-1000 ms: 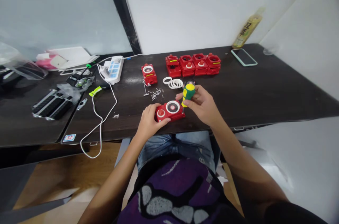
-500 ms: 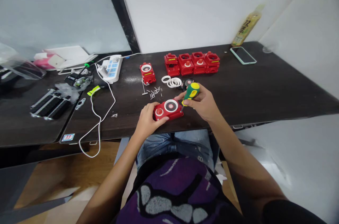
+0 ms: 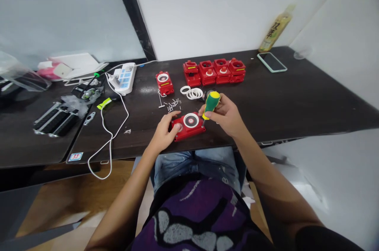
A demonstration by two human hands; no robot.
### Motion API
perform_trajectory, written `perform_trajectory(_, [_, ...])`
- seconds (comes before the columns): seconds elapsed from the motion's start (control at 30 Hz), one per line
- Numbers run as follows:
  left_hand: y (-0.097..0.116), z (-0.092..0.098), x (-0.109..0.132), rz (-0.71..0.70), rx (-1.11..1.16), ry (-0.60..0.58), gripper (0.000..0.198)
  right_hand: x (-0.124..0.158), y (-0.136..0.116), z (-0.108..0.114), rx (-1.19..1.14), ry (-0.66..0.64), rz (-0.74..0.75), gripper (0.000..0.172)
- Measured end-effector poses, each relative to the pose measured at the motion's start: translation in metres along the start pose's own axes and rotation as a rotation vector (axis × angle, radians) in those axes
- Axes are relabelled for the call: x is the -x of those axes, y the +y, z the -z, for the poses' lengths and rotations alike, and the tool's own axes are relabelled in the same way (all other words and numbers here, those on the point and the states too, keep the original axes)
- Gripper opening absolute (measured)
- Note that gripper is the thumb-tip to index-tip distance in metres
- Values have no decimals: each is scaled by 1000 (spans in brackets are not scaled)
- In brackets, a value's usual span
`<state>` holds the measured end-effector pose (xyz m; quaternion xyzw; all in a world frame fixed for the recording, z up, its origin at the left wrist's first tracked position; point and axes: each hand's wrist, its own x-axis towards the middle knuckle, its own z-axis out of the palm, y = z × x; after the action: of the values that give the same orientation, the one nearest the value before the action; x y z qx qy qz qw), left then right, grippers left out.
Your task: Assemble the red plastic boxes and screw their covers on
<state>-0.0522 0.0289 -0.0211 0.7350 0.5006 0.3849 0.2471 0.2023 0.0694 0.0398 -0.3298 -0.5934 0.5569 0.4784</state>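
Dark wooden surface (image 3: 284, 97) viewed from above a seated person, with a white wall (image 3: 222, 6) behind it. Near the front edge, directly between the hands, lies a red switch housing (image 3: 189, 131), its top face carrying a white ring (image 3: 191, 120) and a round red button (image 3: 177, 127). The two hands stay apart, one at each end of the housing. The left hand (image 3: 161, 132) lies over the left end, partly covering the button and bearing on the housing. The right hand (image 3: 225, 116) closes around a screwdriver (image 3: 211, 102) with a green and yellow handle, its shaft reaching down to the right edge of the housing. Farther back stand a row of four red housings (image 3: 214, 72) and, to their left, a single red housing (image 3: 165, 83). Left of these lies a white power strip (image 3: 122, 79) with a white cable (image 3: 111, 140) looping toward the front edge. A smartphone (image 3: 271, 62) lies at the far right. Just behind the hands lie white rings (image 3: 194, 93) and a scatter of small screws (image 3: 173, 104).
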Motion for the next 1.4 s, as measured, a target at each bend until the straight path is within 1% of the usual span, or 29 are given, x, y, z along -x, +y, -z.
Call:
perform_trajectory(0.07, [-3, 3, -15, -20, -33, -87, 41, 0, -6, -1, 34, -4, 7, 39])
perform_trajectory(0.13, [-5, 4, -27, -45, -71, -175, 42, -1, -10, 0, 53, -27, 27, 33])
perform_trajectory(0.17, [-5, 5, -32, -54, -83, -202, 44, -1, -10, 0, 59, -43, 36, 31])
perform_trajectory(0.23, [-6, 4, -36, -56, -96, -218, 48, 0, -9, 1, 58, -75, 49, 27])
perform_trajectory(0.37, [-6, 1, -31, -42, -123, -195, 49, 0, -4, 2, 7, -79, 56, 26])
perform_trajectory(0.5, [-5, -3, -19, -46, -111, -121, 46, -1, -4, 2, 27, -11, 74, 28])
perform_trajectory(0.57, [-3, -3, -13, -58, -100, -98, 45, -1, -6, 1, 55, 9, 76, 31])
perform_trajectory(0.7, [3, -2, -2, -56, -110, -79, 46, 0, -6, 2, 52, -24, 78, 40])
perform_trajectory(0.8, [6, -2, 3, -33, -121, -51, 44, 1, -6, 5, 51, -44, 84, 37])
perform_trajectory(0.9, [9, -4, 7, -10, -135, -39, 41, 5, -7, 6, 24, -97, 62, 32])
perform_trajectory(1.0, [12, -8, 12, 11, -136, -17, 43, 8, -6, 3, -35, -134, 78, 36])
perform_trajectory(1.1, [15, -12, 16, 0, -125, 15, 53, 10, -3, -1, 0, -100, 122, 42])
perform_trajectory(1.2, [17, -14, 17, -10, -149, 3, 65, 10, 2, -3, 93, -81, 101, 44])
perform_trajectory(1.3, [18, -15, 15, -1, -154, -3, 65, 8, 5, 1, 176, -26, 104, 41])
perform_trajectory(1.4, [18, -14, 14, 1, -149, -2, 63, 6, 5, 5, 158, 30, 99, 53])
